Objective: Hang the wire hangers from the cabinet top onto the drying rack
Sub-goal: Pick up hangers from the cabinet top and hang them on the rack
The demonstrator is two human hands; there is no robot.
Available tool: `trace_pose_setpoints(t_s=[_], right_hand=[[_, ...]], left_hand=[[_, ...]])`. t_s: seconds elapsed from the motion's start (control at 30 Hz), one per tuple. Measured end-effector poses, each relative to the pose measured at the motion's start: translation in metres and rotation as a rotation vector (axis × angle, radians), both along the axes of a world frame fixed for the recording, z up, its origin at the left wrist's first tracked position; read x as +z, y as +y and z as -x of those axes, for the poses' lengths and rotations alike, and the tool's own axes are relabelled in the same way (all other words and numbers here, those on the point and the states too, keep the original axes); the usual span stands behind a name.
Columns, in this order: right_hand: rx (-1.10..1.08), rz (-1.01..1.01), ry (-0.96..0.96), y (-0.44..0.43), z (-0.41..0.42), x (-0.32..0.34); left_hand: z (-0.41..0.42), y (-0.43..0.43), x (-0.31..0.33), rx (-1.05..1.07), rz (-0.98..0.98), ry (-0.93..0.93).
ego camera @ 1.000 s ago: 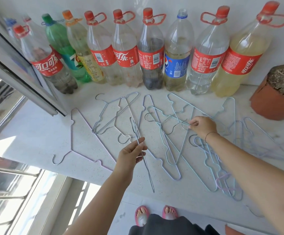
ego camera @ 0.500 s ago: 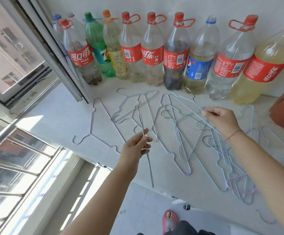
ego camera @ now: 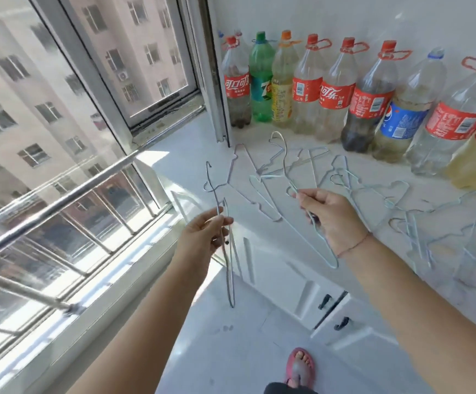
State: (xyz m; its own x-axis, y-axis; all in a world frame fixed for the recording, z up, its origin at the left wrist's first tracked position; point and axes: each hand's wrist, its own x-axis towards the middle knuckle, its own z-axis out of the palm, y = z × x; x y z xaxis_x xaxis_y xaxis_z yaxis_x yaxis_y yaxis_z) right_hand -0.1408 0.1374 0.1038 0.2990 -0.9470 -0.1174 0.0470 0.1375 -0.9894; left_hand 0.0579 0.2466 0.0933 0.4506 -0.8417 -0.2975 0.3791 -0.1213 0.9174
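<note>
Pinches one wire hanger point(ego camera: 229, 268) between thumb and fingertips of the left hand point(ego camera: 205, 231), gripping the thin wire a little below the hook. Holds it upright and edge-on, hook at the top, long body dangling past the front edge of the cabinet top point(ego camera: 436, 191) and over the floor point(ego camera: 245, 351). Holds it near the metal rail point(ego camera: 60, 200) by the window point(ego camera: 123, 66), but apart from it.

Grasps a second hanger point(ego camera: 285, 166) in the right hand point(ego camera: 330, 217), fingers curled round the wire partway down. Holds it raised over the cabinet top, hook pointing up toward the wall, one narrow end sticking out below the wrist. Cannot tell whether that lower end touches the top.

Has the other hangers point(ego camera: 345, 177) lying flat on the cabinet top, pale blue and lilac, overlapping and tangled, spread from the window corner across to the right edge of view.

Faces a row of big plastic bottles point(ego camera: 336, 89) standing upright against the wall behind the hangers: mostly red-labelled, one green, one blue-labelled, several holding yellowish or dark liquid.

Stands in front of white cabinet doors point(ego camera: 302, 291) with black handles point(ego camera: 326, 301), one foot in a pink sandal point(ego camera: 299, 365) on the floor.
</note>
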Motion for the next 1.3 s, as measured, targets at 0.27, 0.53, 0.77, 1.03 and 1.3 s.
trace_pose_setpoints(t_s=[0.27, 0.53, 0.77, 1.03, 1.3], right_hand=[[0.295, -0.093, -0.148, 0.105, -0.058, 0.045], [0.566, -0.059, -0.246, 0.184, -0.096, 0.106], [0.764, -0.062, -0.354, 0.263, -0.109, 0.148], [0.980, -0.036, -0.406, 0.386, -0.130, 0.190], [1.193, 0.047, -0.395, 0.518, -0.174, 0.229]], left_hand=[[-0.051, 0.126, 0.051, 0.218, 0.021, -0.030], [-0.065, 0.240, 0.112, 0.439, 0.123, -0.004], [-0.045, 0.344, 0.146, 0.612, 0.178, -0.013], [-0.018, 0.484, 0.196, 0.809, 0.212, -0.102], [-0.022, 0.630, 0.243, 0.962, 0.277, -0.227]])
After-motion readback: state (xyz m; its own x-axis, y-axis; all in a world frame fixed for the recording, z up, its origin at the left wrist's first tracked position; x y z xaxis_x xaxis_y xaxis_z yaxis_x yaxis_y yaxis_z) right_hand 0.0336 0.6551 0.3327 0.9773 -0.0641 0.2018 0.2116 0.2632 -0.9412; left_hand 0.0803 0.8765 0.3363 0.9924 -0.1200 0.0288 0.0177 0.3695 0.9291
